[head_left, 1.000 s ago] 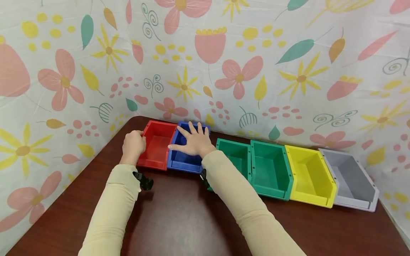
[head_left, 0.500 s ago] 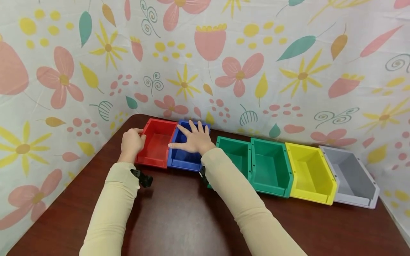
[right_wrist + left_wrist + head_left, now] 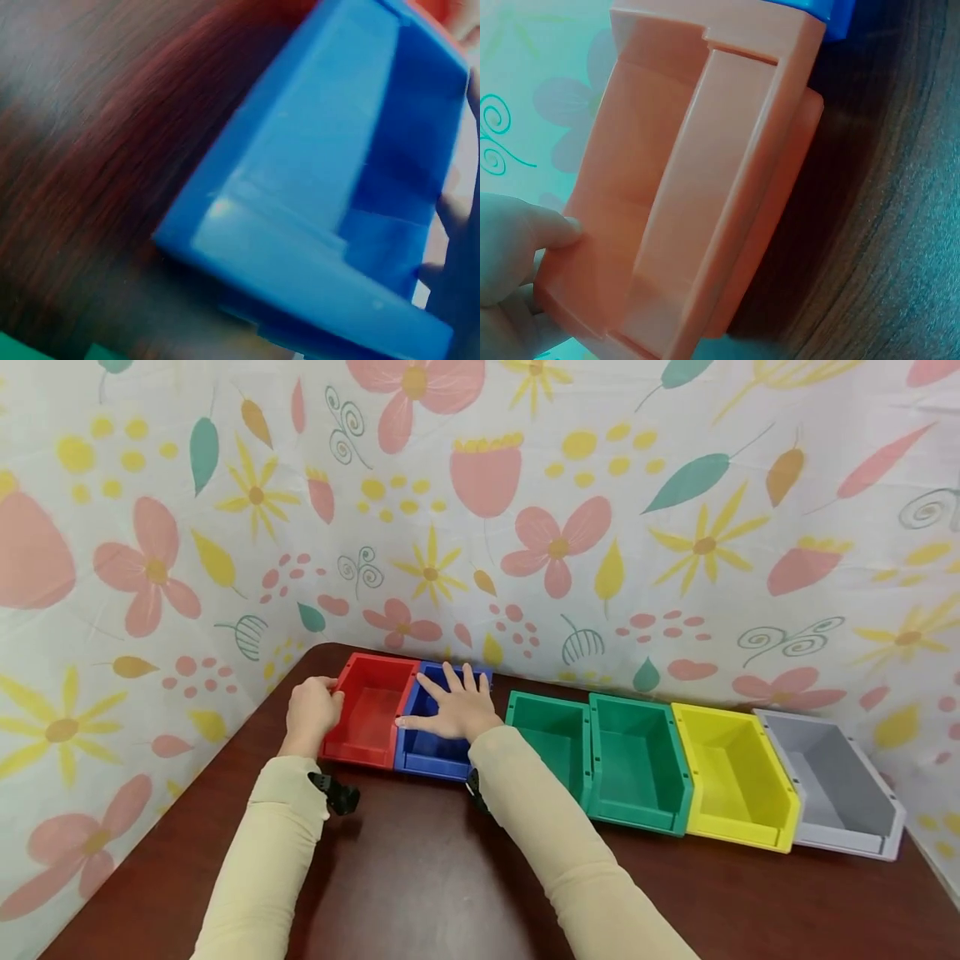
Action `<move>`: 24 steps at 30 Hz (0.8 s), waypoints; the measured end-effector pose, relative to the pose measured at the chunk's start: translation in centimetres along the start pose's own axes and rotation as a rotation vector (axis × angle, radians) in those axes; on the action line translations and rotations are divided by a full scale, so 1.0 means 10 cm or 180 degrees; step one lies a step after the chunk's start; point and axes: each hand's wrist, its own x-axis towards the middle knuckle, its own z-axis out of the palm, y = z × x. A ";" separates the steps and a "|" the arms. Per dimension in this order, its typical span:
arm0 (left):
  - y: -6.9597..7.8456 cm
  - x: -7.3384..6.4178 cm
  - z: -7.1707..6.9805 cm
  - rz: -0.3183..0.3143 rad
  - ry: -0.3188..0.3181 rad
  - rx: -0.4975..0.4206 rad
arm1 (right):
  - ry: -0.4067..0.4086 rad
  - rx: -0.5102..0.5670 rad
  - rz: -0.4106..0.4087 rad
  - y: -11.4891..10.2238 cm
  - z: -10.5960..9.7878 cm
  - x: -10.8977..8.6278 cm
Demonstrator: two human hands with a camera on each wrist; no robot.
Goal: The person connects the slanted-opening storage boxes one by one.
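Observation:
A red plastic bin (image 3: 369, 714) stands at the left end of a row, its side right against a blue bin (image 3: 433, 764). My left hand (image 3: 311, 714) grips the red bin's left wall, and the left wrist view shows the thumb (image 3: 559, 229) on the inside with fingers curled behind. Over the blue bin my right hand (image 3: 461, 706) lies with fingers spread and straight, the thumb reaching to the shared rim of the two bins. In the right wrist view the blue bin (image 3: 300, 150) fills the middle, and dark fingers (image 3: 456, 251) show at the right edge.
Right of the blue bin stand two green bins (image 3: 551, 727) (image 3: 637, 756), a yellow bin (image 3: 735, 777) and a grey bin (image 3: 828, 781), side by side. A flower-patterned cloth (image 3: 420, 485) hangs close behind the row. The brown table (image 3: 405, 877) extends in front.
The head view has tilted slightly, so everything sits a little lower in it. Both hands keep their places on the red and blue bins.

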 end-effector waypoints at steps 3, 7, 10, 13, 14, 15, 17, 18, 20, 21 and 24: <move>0.00 -0.01 0.00 0.0018 -0.0021 0.0022 | 0.0106 0.0370 -0.0178 0.09 -0.04 -0.06; 0.02 -0.02 -0.03 0.0044 -0.0079 0.0098 | 0.0182 0.0937 -0.0368 0.32 -0.17 -0.24; 0.05 -0.03 -0.02 0.0000 -0.0094 0.0214 | 0.0150 0.1036 -0.0428 0.50 -0.27 -0.40; 0.09 -0.06 0.02 0.0049 0.0033 0.0341 | 0.0154 0.1058 -0.0452 0.64 -0.36 -0.52; 0.12 -0.07 0.04 0.0120 0.0106 0.0377 | 0.0155 0.1063 -0.0457 0.68 -0.39 -0.56; 0.14 -0.08 0.07 0.0222 0.0203 0.0411 | 0.0161 0.1069 -0.0458 0.72 -0.41 -0.59; 0.22 -0.11 0.12 0.0493 0.0352 0.0402 | 0.0176 0.1140 -0.0420 0.80 -0.46 -0.66; 0.26 -0.12 0.15 0.0622 0.0397 0.0390 | 0.0187 0.1167 -0.0396 0.84 -0.47 -0.69; 0.35 -0.15 0.20 0.0863 0.0424 0.0329 | 0.0203 0.1247 -0.0353 0.93 -0.50 -0.77; 0.39 -0.17 0.23 0.0939 0.0389 0.0264 | 0.0205 0.1288 -0.0315 0.98 -0.52 -0.82; 0.47 -0.19 0.29 0.0959 0.0129 -0.0010 | 0.0218 0.1424 -0.0228 1.10 -0.57 -0.95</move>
